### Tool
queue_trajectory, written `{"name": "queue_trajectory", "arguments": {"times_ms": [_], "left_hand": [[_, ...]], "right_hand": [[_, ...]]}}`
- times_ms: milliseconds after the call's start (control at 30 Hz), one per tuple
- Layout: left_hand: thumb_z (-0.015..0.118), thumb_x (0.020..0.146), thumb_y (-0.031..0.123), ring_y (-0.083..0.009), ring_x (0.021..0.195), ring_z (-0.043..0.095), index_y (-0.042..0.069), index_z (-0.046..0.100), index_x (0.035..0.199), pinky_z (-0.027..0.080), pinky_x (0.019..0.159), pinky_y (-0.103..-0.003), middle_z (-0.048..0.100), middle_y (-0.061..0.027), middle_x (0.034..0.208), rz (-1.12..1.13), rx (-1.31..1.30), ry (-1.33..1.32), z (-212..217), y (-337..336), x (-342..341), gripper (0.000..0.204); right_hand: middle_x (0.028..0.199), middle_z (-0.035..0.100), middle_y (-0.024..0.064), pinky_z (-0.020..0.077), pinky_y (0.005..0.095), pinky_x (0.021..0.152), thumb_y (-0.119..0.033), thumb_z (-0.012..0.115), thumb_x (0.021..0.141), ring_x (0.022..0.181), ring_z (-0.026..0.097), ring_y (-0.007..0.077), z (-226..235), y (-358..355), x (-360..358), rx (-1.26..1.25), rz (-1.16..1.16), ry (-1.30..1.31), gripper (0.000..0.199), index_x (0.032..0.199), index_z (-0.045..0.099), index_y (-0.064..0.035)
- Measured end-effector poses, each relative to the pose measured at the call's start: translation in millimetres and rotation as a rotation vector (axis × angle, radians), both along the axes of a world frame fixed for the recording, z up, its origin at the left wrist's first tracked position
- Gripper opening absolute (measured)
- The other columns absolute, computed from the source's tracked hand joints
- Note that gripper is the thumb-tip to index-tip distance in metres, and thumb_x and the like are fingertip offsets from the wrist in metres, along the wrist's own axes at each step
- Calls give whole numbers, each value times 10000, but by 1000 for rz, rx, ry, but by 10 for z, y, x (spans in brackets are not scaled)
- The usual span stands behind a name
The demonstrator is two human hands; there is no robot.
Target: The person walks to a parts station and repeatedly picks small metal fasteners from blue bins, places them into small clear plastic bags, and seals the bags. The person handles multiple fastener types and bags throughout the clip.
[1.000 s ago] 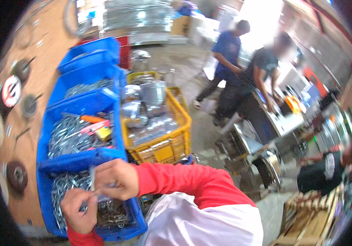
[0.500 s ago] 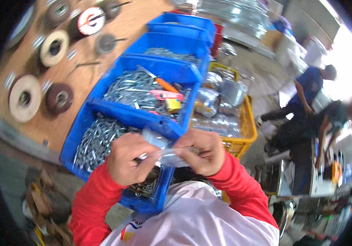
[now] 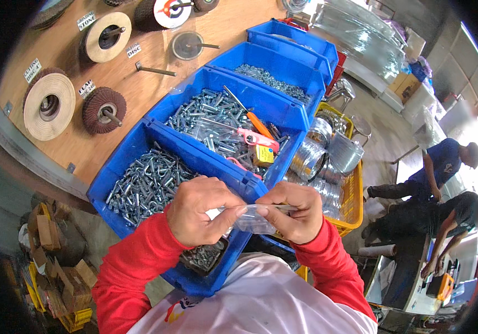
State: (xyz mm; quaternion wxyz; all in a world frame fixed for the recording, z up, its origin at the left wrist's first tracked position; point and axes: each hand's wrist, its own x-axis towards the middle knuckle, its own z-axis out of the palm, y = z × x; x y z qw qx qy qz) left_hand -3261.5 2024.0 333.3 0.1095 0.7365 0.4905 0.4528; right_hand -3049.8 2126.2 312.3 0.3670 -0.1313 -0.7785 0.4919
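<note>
**Inspector A:** Nearest the wearer, what do the hands hold?

**Inspector B:** The left hand (image 3: 197,211) and right hand (image 3: 294,214) both pinch a small clear plastic bag (image 3: 253,218) between thumb and fingertips. The bag hangs between them, over the near rim of the nearest blue bin (image 3: 139,142). Its contents cannot be made out.

**Inspector A:** And that bin?

**Inspector B:** It is filled with silvery hooked bolts (image 3: 144,186). A small dark tray of nuts (image 3: 202,259) sits at its near right corner, partly under the left wrist.

**Inspector A:** Behind it?

**Inspector B:** A second blue bin (image 3: 300,119) touches its far wall. It carries loose bolts, an orange-handled screwdriver (image 3: 253,119), a pink tool (image 3: 255,138) and a yellow tag (image 3: 263,156) near its right edge. A third blue bin (image 3: 283,58) of smaller fasteners follows.

**Inspector A:** To the right?

**Inspector B:** A yellow crate (image 3: 354,195) with metal cans (image 3: 343,151) stands beside the bins.

**Inspector A:** Farther off?

**Inspector B:** A wooden board (image 3: 155,89) to the left bears abrasive wheels (image 3: 48,106) on pegs. At the far right, two people (image 3: 444,167) bend over a workbench.
</note>
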Motion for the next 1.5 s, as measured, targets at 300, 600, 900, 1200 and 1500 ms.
{"name": "queue_trajectory", "arguments": {"times_ms": [300, 600, 900, 1200, 1500], "left_hand": [[755, 784, 70, -249, 652, 657, 90, 704, 780, 463, 626, -364, 681, -65, 728, 89, -30, -49, -47, 20, -138, 56], [778, 790, 99, -237, 655, 655, 84, 705, 772, 452, 662, -370, 691, -59, 718, 114, 13, 107, -61, -15, -215, 76], [820, 778, 185, -243, 644, 636, 102, 728, 735, 430, 632, -388, 678, -55, 688, 166, 21, 176, -38, -92, -322, 132], [870, 707, 308, -282, 665, 642, 60, 701, 857, 476, 635, -397, 684, -88, 789, 320, 510, 194, 512, -928, -255, 335], [832, 745, 252, -282, 622, 649, 68, 686, 826, 487, 595, -390, 674, -85, 738, 189, 751, 243, 775, -1275, -61, 248]], "right_hand": [[799, 712, 88, 513, 282, 659, -11, 751, 875, 709, 663, 146, -146, 82, -162, -82, -26, 45, 26, 894, 741, 4], [794, 715, 92, 512, 283, 654, -23, 751, 879, 702, 665, 149, -141, 97, -140, -132, -29, -34, 38, 888, 736, 12], [753, 702, 73, 478, 273, 614, -30, 757, 875, 673, 642, 137, -112, 218, 30, -8, 52, -72, 85, 812, 708, -2], [718, 637, 5, 434, 244, 598, -29, 712, 904, 670, 548, 57, 231, 698, -168, -48, -236, -72, 138, 783, 655, 5], [637, 651, 78, 488, 314, 593, -207, 772, 861, 603, 586, 102, 569, 2909, -1316, 357, -613, 28, 249, 756, 686, 2]]}}
